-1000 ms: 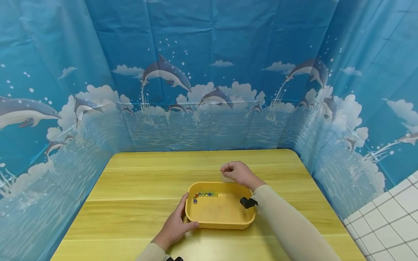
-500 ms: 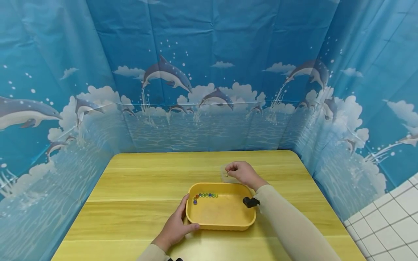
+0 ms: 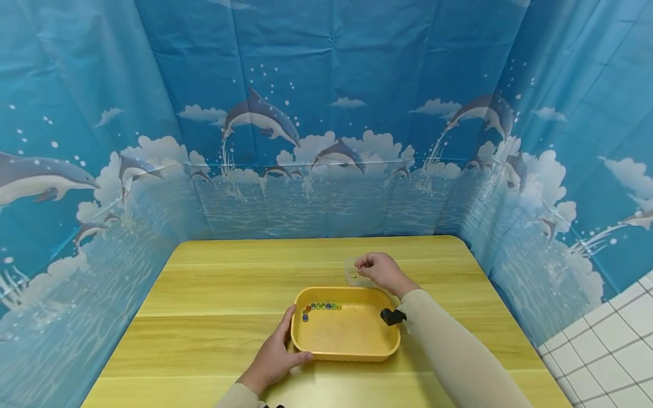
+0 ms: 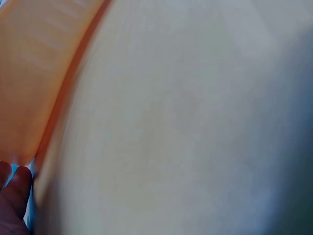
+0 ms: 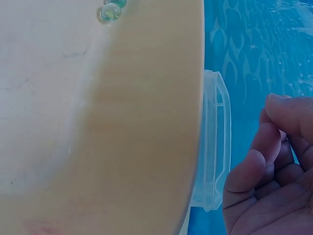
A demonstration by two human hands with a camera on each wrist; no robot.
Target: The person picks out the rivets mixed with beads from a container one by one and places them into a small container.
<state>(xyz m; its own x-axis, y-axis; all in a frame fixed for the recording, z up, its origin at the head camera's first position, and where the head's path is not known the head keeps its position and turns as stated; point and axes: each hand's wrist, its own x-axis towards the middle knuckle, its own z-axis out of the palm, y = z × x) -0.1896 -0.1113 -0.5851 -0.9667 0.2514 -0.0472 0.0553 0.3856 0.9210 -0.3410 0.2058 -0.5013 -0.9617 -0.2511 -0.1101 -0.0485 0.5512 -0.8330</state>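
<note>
In the head view a yellow tray [image 3: 347, 340] stands on the table, and my left hand [image 3: 275, 357] grips its left end, thumb on the near side. A bent row of coloured glass marbles [image 3: 323, 306] lies along the tray's far left inside; one clear marble [image 5: 110, 12] shows in the right wrist view. Beyond the tray, my right hand [image 3: 380, 271] is over a clear plastic box [image 3: 350, 280], thumb and forefinger together, with a small reddish marble [image 3: 359, 267] at the tips. A small golden marble [image 3: 354, 276] sits in the box below the fingers.
The wood-patterned table [image 3: 214, 317] has a blue dolphin-print curtain [image 3: 326, 113] around its back and sides. A black wrist device [image 3: 391, 316] on the right sleeve overhangs the tray's right end. White tiles [image 3: 607, 351] show at the lower right.
My right hand has shifted slightly right, uncovering more of the clear box and the golden marble in it. The left hand keeps its grip on the tray, and the row of marbles looks unchanged.
</note>
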